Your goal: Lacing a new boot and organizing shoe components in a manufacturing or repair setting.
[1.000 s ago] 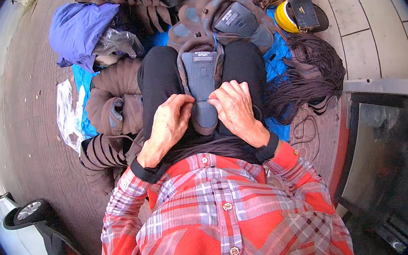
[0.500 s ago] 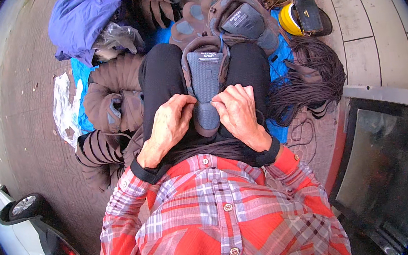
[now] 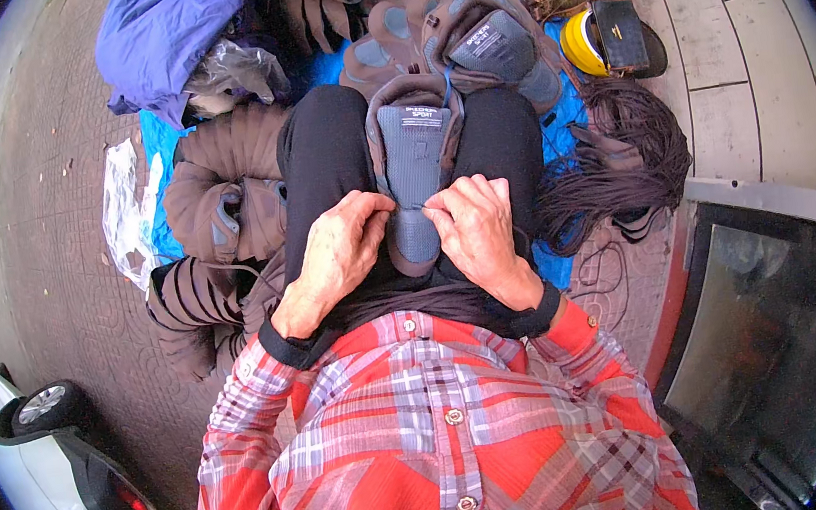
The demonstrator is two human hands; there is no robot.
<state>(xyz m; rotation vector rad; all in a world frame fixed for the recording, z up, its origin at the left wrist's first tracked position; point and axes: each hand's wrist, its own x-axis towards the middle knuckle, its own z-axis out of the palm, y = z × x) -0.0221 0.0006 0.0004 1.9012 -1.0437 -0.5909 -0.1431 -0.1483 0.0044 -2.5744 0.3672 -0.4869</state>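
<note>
A grey-brown shoe upper [image 3: 416, 153] with a blue-grey ribbed tongue lies lengthwise between my black-trousered knees, its padded collar pointing away from me. At its left edge, my left hand [image 3: 342, 247] pinches with thumb and index finger. Level with it on the other side, my right hand [image 3: 474, 227] pinches the right edge of the same piece. The tongue's rounded end shows between the two hands. Whether a thread or lace sits in either pinch is too small to tell. Just beyond my right knee rests another shoe upper [image 3: 495, 49] of the same kind.
Nested stacks of brown uppers [image 3: 234, 154] flank my left leg on a blue sheet [image 3: 555, 148]. A bundle of dark laces [image 3: 623, 155] lies at right, below a yellow roll [image 3: 581, 44]. A purple bag [image 3: 165, 43] sits far left; a framed panel [image 3: 762, 315] stands near right.
Both hands keep their pinch at nearly the same spots on the shoe upper. The whole view has shifted slightly.
</note>
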